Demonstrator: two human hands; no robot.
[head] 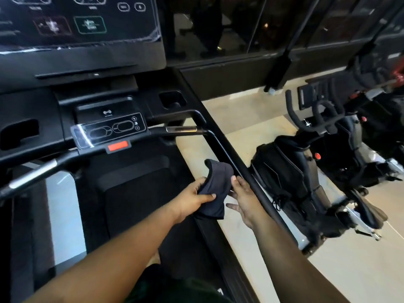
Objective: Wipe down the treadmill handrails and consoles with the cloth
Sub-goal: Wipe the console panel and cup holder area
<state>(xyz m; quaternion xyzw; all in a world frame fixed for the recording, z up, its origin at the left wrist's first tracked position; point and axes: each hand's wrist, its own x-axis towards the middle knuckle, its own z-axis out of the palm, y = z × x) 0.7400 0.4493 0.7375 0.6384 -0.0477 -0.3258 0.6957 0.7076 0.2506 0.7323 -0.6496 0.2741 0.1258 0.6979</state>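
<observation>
A: Cloth (215,189) first. Where is it?

B: It is up in the air, between the two hands, just beside the long black handrail (247,176) on the right side of the treadmill. It is a dark, floppy cloth, all bunched up.

A: Who has hold of it?

B: The left hand (194,196) does. Its fingers and thumb are curled round the lower part of the cloth and pinch it tight.

A: And the right hand (242,200)?

B: Its fingers are nearly straight and spread out. The thumb touches the edge of the cloth up top. The hand sits between the cloth and the rail. I cannot tell if it touches the rail.

A: So which step is this?

B: I think the person is getting the cloth ready, maybe folding it or passing it over, to rub the right handrail.

A: What comes next, do you think?

B: The cloth needs to go onto the rail and slide along it. The small console (113,130) with the red button (118,147) and the big screen (83,20) sit farther up, well apart from the hands.
</observation>
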